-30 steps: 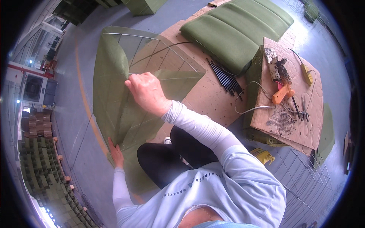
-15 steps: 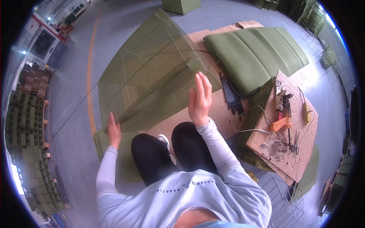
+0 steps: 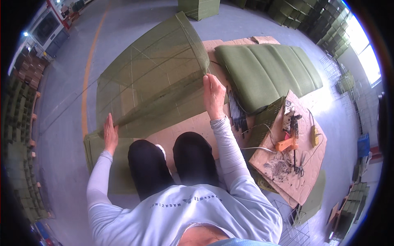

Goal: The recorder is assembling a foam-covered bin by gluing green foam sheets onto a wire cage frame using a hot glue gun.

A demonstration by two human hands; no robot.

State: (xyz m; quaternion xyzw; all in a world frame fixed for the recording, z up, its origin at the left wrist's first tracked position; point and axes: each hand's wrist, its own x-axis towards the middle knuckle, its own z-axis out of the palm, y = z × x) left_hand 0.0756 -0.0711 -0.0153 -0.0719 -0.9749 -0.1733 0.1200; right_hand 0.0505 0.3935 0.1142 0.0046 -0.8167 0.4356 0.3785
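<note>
A large, see-through green mesh cover stands up in front of my knees, with straight thin lines showing through it. My right hand pinches its right corner, where the mesh gathers to a point. At the left end, my left hand rests with fingers stretched out against the mesh edge; whether its thumb grips anything is hidden. Flat green fabric lies below, beside my left leg. Beyond my right hand are a bundle of thin black rods and a padded, ribbed green panel.
Pink-brown cardboard covers the floor under the work. To the right, a cardboard-topped stack carries an orange-handled glue gun, scissors and a yellow power strip. Green stacks line the left side.
My right hand has gone from raised and spread to closed on the mesh corner, and that corner has drawn in toward it. My left hand stays flat at the left end.
</note>
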